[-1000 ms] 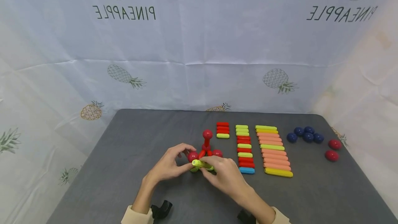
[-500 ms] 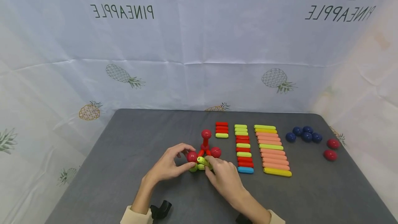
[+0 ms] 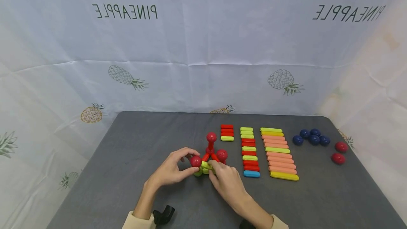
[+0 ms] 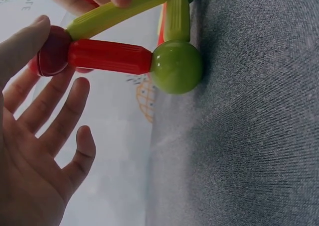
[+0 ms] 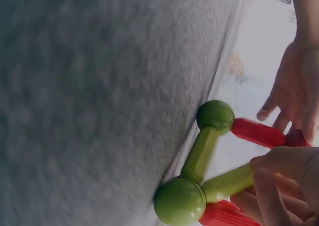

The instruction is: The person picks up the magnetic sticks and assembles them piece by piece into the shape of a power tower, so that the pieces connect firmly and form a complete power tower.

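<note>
A frame of red and yellow-green rods with red and green balls stands on the grey table. My left hand (image 3: 173,167) pinches a red ball (image 4: 53,52) between thumb and fingers. A red rod (image 4: 109,56) joins that ball to a green ball (image 4: 177,66) on the table. My right hand (image 3: 227,179) pinches a yellow-green rod (image 4: 119,12), which slants from the red ball to a second green ball (image 5: 179,201). A shorter yellow-green rod (image 5: 201,155) links the two green balls. Behind, an upright red rod (image 3: 211,146) carries a red ball (image 3: 211,137) on top.
Right of the frame lie columns of loose rods: short red and yellow-green ones (image 3: 227,133), a longer column ending in a blue rod (image 3: 251,174), and pink and yellow rods (image 3: 279,154). Farther right are several dark blue balls (image 3: 314,140) and two red balls (image 3: 338,158).
The yellow-green rod's near end, earlier raised and free, has swung down and in against the red ball. My right hand has shifted slightly right; my left hand stays put.
</note>
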